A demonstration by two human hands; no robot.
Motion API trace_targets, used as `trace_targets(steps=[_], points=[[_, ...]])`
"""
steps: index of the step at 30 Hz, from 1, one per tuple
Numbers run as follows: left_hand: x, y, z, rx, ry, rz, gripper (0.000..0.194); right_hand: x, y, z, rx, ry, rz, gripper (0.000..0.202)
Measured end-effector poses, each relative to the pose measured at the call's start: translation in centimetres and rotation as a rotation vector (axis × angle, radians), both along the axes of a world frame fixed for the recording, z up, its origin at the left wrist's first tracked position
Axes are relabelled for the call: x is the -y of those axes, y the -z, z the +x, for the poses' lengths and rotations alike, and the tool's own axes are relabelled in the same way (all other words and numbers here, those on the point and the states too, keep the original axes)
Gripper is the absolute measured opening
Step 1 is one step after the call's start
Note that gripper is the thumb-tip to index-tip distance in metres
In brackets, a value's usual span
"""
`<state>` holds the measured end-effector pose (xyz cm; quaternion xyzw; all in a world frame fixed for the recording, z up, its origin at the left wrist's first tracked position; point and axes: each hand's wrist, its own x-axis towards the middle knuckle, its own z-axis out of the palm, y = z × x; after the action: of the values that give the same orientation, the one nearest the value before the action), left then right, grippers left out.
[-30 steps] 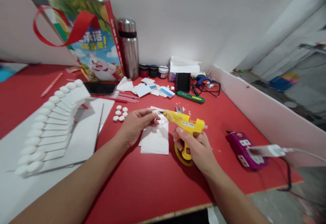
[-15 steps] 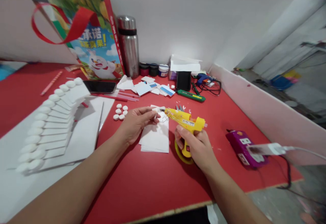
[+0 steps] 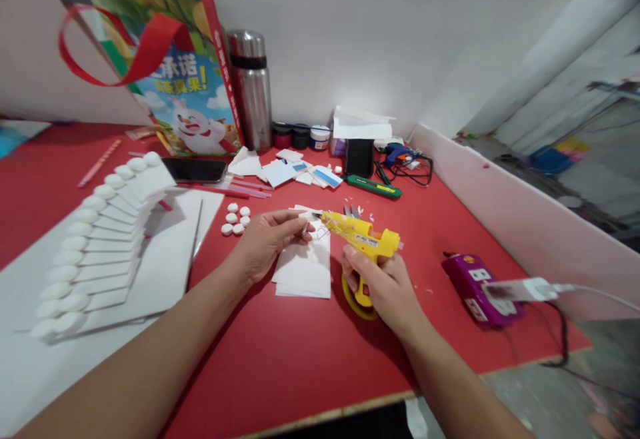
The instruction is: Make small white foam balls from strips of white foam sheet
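Note:
My right hand (image 3: 380, 280) grips a yellow glue gun (image 3: 367, 238) by its handle, nozzle pointing left. Pinched in the fingertips of my left hand (image 3: 273, 239) is a small white piece (image 3: 305, 219), right at the nozzle tip; its exact shape is partly hidden by the fingers. Below both lies a stack of white paper sheets (image 3: 305, 269). Several white discs (image 3: 231, 218) lie left of my left hand. Farther left, a curved staircase model (image 3: 107, 246) of white card, edged with white discs, stands on a white board. A yellow ring (image 3: 357, 306) lies under the glue gun.
Behind are a phone (image 3: 197, 169), card scraps (image 3: 280, 172), a green utility knife (image 3: 374, 186), paint jars (image 3: 301, 136), a steel flask (image 3: 251, 92) and a printed bag (image 3: 185, 86). A purple box (image 3: 475, 286) with a white plug and cable sits at right, by a low partition.
Almost nothing differs. The whole view has shifted very slightly; both hands keep the white piece and the glue gun in the same places.

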<state>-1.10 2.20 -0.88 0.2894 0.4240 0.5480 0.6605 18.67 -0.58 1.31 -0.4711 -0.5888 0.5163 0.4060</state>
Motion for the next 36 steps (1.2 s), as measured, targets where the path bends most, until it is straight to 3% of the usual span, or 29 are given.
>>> trace_targets(steps=[21,24,28,32,36], points=[[0.0,-0.2,-0.4,-0.007,-0.013,0.016,0.024,-0.2,0.4,0.5,-0.045,0.093,0.033,0.038],[-0.1,-0.1,-0.4,-0.013,-0.014,0.020,0.025,-0.8,0.3,1.6,0.077,0.205,0.052,0.039],[-0.1,-0.1,-0.5,0.006,-0.003,0.017,0.024,-2.5,-0.2,5.2,0.396,0.357,0.110,0.045],[0.1,-0.1,-0.4,0.045,0.024,0.001,0.026,-4.2,-0.3,8.6,0.820,0.392,0.155,0.047],[0.3,-0.3,-0.4,0.070,0.036,0.004,0.026,-5.0,0.4,9.7,0.939,0.378,0.077,0.052]])
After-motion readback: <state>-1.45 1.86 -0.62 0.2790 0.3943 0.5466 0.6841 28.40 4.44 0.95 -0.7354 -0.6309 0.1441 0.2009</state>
